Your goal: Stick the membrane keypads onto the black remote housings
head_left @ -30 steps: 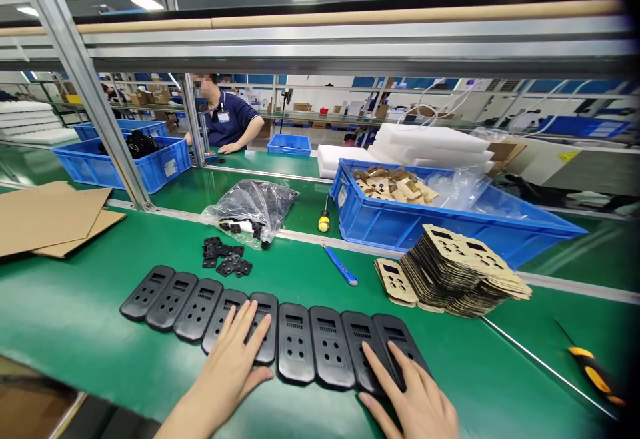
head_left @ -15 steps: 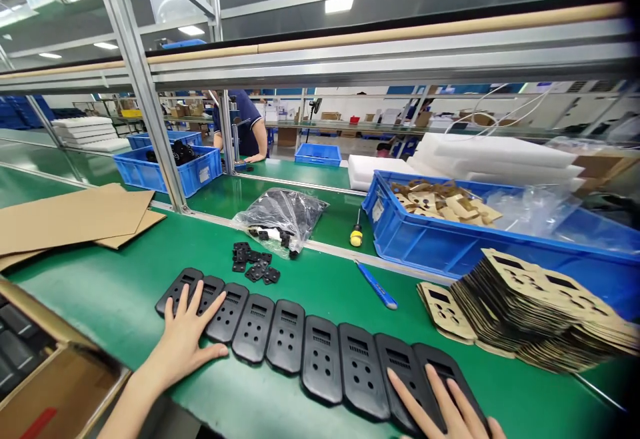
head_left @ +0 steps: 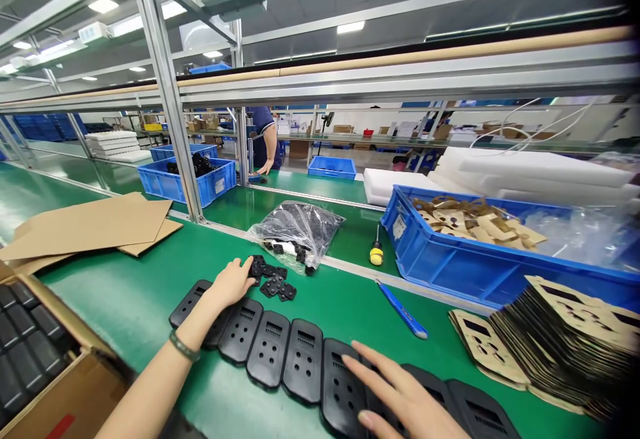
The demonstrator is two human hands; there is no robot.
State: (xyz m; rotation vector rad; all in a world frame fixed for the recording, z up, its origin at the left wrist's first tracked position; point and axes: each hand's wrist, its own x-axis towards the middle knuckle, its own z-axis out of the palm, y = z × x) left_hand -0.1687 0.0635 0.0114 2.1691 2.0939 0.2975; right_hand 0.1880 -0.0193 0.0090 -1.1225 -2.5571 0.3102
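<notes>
A row of black plastic housings (head_left: 268, 349), each with a slotted window and round holes, lies side by side across the green bench. My left hand (head_left: 231, 283) reaches over the row's left end to a small pile of black rubber button pads (head_left: 274, 282). Its thumb and index finger are apart at the pile's left edge; the other fingers are partly hidden. Fingers spread, my right hand (head_left: 400, 392) is over the housings on the right and hides parts of them. Whether it presses on them I cannot tell. Behind the pile lies a clear plastic bag (head_left: 300, 225) with black parts inside.
A blue utility knife (head_left: 403, 310) and a yellow-handled screwdriver (head_left: 377, 252) lie beyond the row. To the right are a blue bin (head_left: 440, 272) and stacked tan cut-out sheets (head_left: 545, 339). Flat cardboard (head_left: 95, 225) and an open carton (head_left: 85, 392) are at left. A person (head_left: 265, 135) stands across the bench.
My left hand has left the housings and moved forward to the button pads. My right hand has shifted left along the row. The view has turned slightly.
</notes>
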